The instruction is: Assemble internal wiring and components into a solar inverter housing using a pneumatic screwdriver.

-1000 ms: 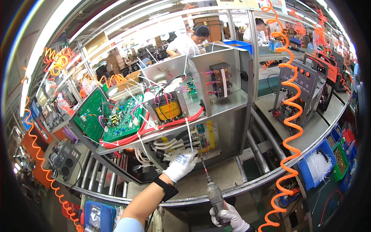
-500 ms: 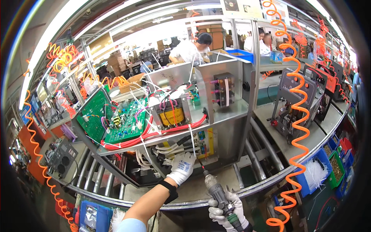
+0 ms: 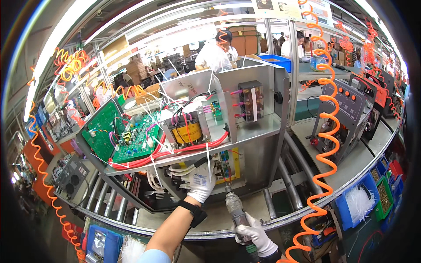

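Note:
A grey metal machine chassis stands open in front of me, with wires and parts on two levels. My right hand, in a white glove, is wrapped round a grey power screwdriver. The screwdriver points up and away, its tip at the small parts beside a yellow panel in the lower bay. My left hand, also gloved, reaches into that bay beside thick white cables. Its fingertips are lost among the wires, so their grip is hidden. A white cable tie hangs down beside it.
On the upper level are green circuit boards, a yellow transformer and red cables. Rollers run under the chassis. An orange coiled hose hangs at right, near blue bins. Co-workers sit beyond.
My right hand has brought the screwdriver up and left, its tip now at the parts in the lower bay. My left hand has reached slightly farther in. My view has shifted a little.

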A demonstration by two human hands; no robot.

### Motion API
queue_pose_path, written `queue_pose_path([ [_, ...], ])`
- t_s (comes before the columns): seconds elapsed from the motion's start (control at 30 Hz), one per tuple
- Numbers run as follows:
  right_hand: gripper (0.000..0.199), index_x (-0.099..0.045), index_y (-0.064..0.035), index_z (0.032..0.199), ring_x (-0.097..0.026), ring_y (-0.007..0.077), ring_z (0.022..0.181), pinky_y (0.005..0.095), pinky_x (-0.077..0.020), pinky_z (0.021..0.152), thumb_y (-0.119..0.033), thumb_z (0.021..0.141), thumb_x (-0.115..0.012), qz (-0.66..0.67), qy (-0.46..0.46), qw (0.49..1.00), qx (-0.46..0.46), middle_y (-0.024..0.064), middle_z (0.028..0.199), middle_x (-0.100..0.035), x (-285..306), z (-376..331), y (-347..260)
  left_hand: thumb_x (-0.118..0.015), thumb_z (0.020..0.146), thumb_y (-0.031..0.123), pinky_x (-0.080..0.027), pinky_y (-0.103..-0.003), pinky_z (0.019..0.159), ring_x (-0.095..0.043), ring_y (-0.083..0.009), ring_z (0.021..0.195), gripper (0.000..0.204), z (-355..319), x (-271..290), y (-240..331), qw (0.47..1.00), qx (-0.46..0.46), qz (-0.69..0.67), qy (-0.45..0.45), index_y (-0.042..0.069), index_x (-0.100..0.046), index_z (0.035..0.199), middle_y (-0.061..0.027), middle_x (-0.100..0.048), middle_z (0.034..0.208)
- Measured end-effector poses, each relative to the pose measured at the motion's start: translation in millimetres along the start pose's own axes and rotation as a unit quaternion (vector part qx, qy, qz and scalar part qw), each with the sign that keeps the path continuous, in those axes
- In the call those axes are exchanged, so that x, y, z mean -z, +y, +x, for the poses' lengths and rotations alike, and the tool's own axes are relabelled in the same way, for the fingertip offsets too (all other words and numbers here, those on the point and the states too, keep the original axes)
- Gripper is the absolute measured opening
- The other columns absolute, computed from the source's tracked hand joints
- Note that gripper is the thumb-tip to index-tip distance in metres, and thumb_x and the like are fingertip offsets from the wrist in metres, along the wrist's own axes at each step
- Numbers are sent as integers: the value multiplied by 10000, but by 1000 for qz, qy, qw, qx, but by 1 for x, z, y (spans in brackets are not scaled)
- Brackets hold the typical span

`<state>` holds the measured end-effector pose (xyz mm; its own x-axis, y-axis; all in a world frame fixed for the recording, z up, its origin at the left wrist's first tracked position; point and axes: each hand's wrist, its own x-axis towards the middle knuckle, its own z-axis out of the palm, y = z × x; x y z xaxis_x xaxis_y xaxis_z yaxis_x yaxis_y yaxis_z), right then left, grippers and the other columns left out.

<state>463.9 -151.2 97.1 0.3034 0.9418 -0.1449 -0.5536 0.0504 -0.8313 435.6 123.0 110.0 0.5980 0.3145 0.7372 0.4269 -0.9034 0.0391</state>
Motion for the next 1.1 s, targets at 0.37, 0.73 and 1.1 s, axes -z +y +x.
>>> queue_pose_path([
  [0.37,463,-477,-26,1242,-601,138,592,254,-485,540,-143,841,-677,-147,40,988,23,71,851,-598,-6,4,-16,-601,922,295,-520,-425,852,-677,-352,935,380,11,21,0,973,119,-31,-198,51,-622,1212,-177,-698,1050],
  [0.73,482,-542,67,1034,-522,158,503,255,-397,437,-383,873,-602,212,-112,967,-87,119,690,-586,25,5,-32,-515,977,314,-508,-439,817,-660,-374,935,326,6,7,-13,972,120,-107,-174,66,-637,1149,-195,-692,993],
  [1.1,592,-445,-9,1312,-584,121,585,248,-472,533,-123,795,-709,-131,8,990,-46,44,790,-570,19,11,-44,-544,956,263,-528,-443,773,-679,-354,871,308,2,13,-5,984,73,-25,-161,49,-636,1158,-161,-705,951],
])
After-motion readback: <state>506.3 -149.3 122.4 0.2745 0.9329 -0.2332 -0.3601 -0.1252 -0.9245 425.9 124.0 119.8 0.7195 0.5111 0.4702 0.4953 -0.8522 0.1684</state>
